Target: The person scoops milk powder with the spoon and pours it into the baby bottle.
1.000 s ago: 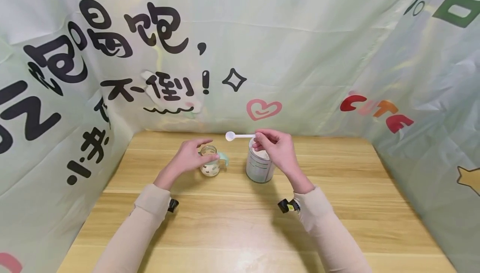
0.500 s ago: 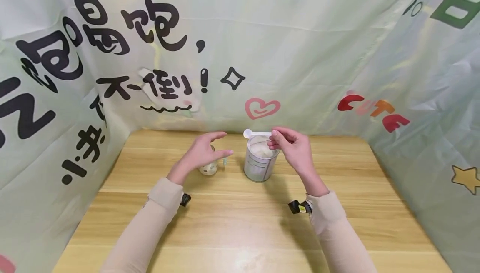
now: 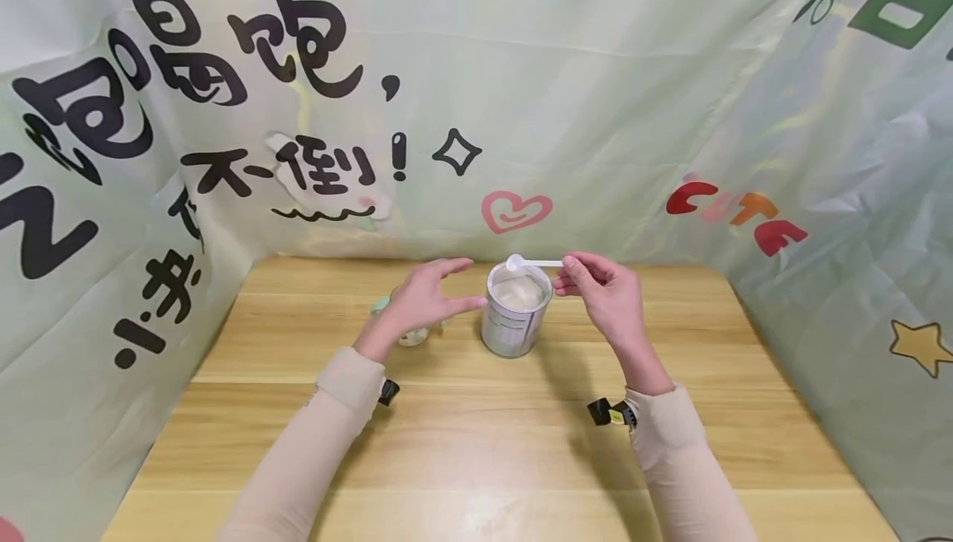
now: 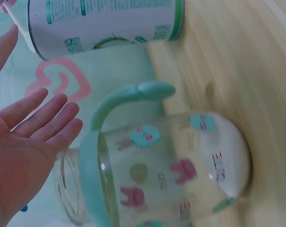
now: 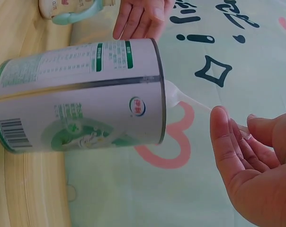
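The right hand (image 3: 606, 290) pinches the end of a slim white scoop (image 3: 539, 263) between thumb and fingers. That scoop reaches from the pinch toward the person's left; its long axis runs crosswise in the head view, and the right wrist view shows it slanting, bowl lower than grip. The bowl is at the mouth of the can (image 3: 509, 333) (whether it touches the rim I cannot tell, nor whether it is loaded). The can stands upright on the worktop (image 3: 476, 434), long axis vertical, pale powder (image 3: 519, 294) inside. The left hand (image 3: 423, 298) is spread wide, holding nothing, its thumb near the can's left side. Beyond the can, on the left, an upright bottle (image 4: 152, 170) has a mint handle (image 4: 129, 97) pointing canward.

The step looks like scooping powder; the next move would call for a steadied can and the bowl dipped below the rim.
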`<state>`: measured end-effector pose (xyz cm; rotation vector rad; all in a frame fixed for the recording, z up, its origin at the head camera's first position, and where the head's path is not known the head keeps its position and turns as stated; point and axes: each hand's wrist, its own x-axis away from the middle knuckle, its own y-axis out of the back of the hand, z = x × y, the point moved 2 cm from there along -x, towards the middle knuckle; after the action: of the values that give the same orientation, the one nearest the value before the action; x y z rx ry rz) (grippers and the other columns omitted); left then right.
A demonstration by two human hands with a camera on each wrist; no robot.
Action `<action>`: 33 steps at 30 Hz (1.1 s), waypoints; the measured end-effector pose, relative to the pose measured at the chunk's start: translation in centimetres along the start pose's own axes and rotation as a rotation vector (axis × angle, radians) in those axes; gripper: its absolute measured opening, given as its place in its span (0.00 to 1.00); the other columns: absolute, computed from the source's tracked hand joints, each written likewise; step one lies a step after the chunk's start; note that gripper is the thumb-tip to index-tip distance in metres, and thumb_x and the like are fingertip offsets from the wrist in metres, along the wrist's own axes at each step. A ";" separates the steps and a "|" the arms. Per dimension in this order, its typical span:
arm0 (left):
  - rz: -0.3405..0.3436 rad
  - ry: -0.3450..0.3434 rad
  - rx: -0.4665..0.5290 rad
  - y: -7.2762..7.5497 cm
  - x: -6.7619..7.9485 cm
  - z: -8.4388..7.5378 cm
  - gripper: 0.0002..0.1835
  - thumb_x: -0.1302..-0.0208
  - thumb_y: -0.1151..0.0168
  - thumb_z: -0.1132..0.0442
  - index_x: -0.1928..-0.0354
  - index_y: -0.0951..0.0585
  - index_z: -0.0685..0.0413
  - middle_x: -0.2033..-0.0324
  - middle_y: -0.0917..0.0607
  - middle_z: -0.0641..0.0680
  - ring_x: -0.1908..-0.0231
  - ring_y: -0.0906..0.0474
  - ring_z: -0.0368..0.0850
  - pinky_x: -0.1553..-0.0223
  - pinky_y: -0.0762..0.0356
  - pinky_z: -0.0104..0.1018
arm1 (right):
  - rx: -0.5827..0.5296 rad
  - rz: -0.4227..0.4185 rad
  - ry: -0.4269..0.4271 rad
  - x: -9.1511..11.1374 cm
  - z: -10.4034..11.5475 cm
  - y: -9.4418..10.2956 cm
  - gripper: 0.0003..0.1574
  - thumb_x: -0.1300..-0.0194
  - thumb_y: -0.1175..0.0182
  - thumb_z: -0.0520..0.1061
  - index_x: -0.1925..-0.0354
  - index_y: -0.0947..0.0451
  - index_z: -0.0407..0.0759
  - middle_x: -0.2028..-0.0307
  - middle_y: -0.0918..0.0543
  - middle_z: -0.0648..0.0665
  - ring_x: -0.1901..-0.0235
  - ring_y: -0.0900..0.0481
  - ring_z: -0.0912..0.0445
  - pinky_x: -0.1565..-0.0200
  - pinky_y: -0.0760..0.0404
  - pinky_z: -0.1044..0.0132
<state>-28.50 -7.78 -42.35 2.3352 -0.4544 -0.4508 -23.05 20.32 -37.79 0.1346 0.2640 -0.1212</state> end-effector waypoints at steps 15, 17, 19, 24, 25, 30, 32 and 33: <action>0.023 -0.045 0.003 -2.5 -1.1 -1.5 0.51 0.44 0.21 0.38 0.24 0.28 0.55 0.30 0.20 0.61 0.32 0.22 0.59 0.30 0.23 0.57 | 0.085 0.003 -0.025 0.1 -0.2 0.9 0.23 0.23 0.36 0.46 0.45 0.18 0.25 0.64 0.11 0.39 0.70 0.10 0.60 0.60 0.08 0.62; 0.026 -0.058 0.003 -2.6 -1.1 -1.7 0.51 0.43 0.21 0.38 0.24 0.28 0.56 0.31 0.20 0.62 0.32 0.22 0.61 0.30 0.24 0.59 | 0.083 0.005 -0.018 0.1 -0.1 0.8 0.22 0.23 0.36 0.44 0.46 0.18 0.25 0.64 0.11 0.38 0.70 0.10 0.60 0.61 0.08 0.63; 0.028 -0.065 0.002 -2.8 -1.2 -1.8 0.51 0.43 0.21 0.38 0.24 0.29 0.56 0.32 0.19 0.62 0.32 0.22 0.62 0.30 0.24 0.59 | 0.077 0.009 -0.008 0.1 -0.1 0.7 0.21 0.24 0.37 0.43 0.47 0.18 0.24 0.62 0.12 0.32 0.70 0.11 0.60 0.62 0.08 0.63; 0.016 -0.062 -0.006 -3.1 -1.3 -1.8 0.50 0.44 0.21 0.37 0.24 0.28 0.54 0.33 0.18 0.61 0.32 0.21 0.60 0.31 0.24 0.59 | 0.102 0.030 0.022 0.1 -0.4 0.2 0.20 0.24 0.36 0.43 0.48 0.18 0.24 0.59 0.15 0.20 0.71 0.12 0.61 0.63 0.09 0.65; 0.012 -0.064 -0.006 -3.1 -1.3 -1.8 0.50 0.44 0.21 0.37 0.24 0.28 0.53 0.33 0.18 0.61 0.33 0.21 0.59 0.31 0.23 0.58 | 0.121 0.037 0.032 0.1 -0.5 0.0 0.19 0.24 0.36 0.43 0.49 0.17 0.24 0.60 0.14 0.21 0.71 0.12 0.61 0.63 0.09 0.65; 0.008 -0.079 0.040 -3.5 -1.4 -1.7 0.47 0.43 0.21 0.39 0.26 0.26 0.52 0.36 0.15 0.57 0.36 0.18 0.56 0.34 0.19 0.52 | 0.248 0.061 0.104 0.3 -0.9 -0.7 0.16 0.24 0.35 0.43 0.52 0.14 0.28 0.64 0.12 0.26 0.72 0.13 0.58 0.67 0.10 0.67; 0.009 -0.080 0.066 -3.6 -1.4 -1.7 0.46 0.42 0.21 0.40 0.26 0.26 0.51 0.38 0.14 0.56 0.38 0.17 0.54 0.35 0.18 0.49 | 0.305 0.062 0.141 0.3 -0.9 -1.0 0.14 0.25 0.35 0.42 0.53 0.13 0.30 0.67 0.11 0.28 0.72 0.12 0.53 0.69 0.12 0.69; 0.010 -0.077 0.078 -3.6 -1.3 -1.7 0.45 0.42 0.21 0.40 0.26 0.26 0.51 0.38 0.14 0.56 0.38 0.16 0.53 0.35 0.17 0.47 | 0.333 0.064 0.158 0.3 -0.9 -1.2 0.13 0.25 0.35 0.42 0.53 0.12 0.31 0.68 0.11 0.30 0.72 0.12 0.50 0.69 0.13 0.71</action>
<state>-28.22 -3.72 -43.41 2.3955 -0.5291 -0.5285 -23.15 19.25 -38.86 0.4845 0.3959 -0.0905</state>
